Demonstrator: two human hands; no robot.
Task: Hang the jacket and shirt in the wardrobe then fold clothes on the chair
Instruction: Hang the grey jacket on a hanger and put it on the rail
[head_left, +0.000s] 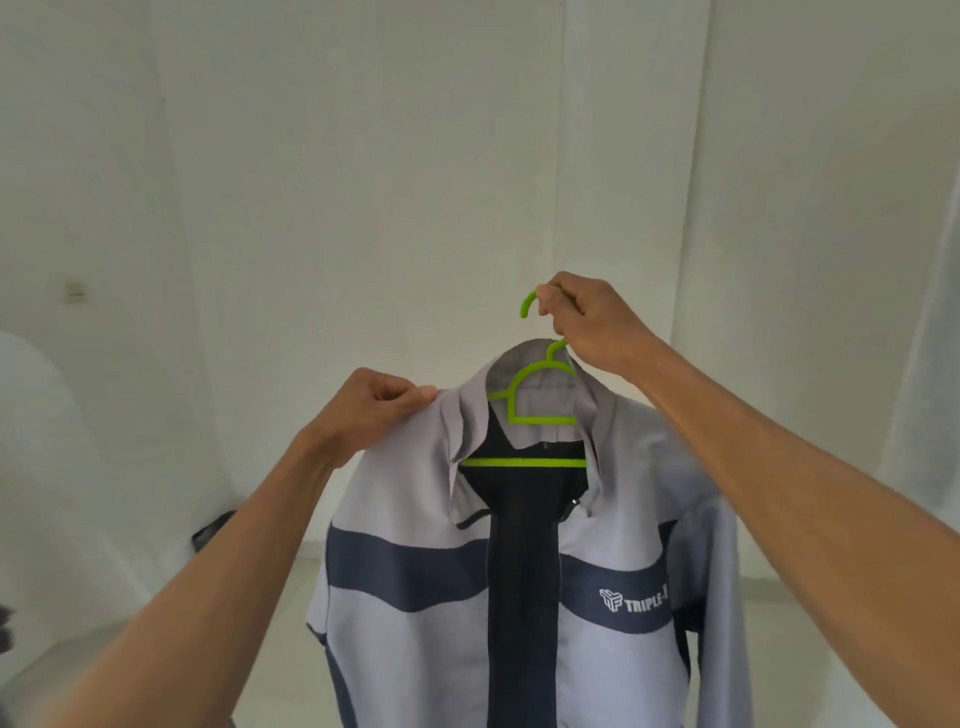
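A light grey jacket (410, 613) with a dark blue chest band and white lettering hangs open on a lime green hanger (535, 410), held up in front of me. My right hand (587, 322) grips the hanger's hook and neck. My left hand (374, 405) pinches the jacket's left shoulder next to the collar. The dark inner lining shows down the open front. The shirt, the chair and the wardrobe rail are out of view.
White walls (363, 182) fill the background, with a corner line rising behind the hanger. A pale floor shows low behind the jacket. A small dark object (210, 532) lies on the floor at the left, behind my left forearm.
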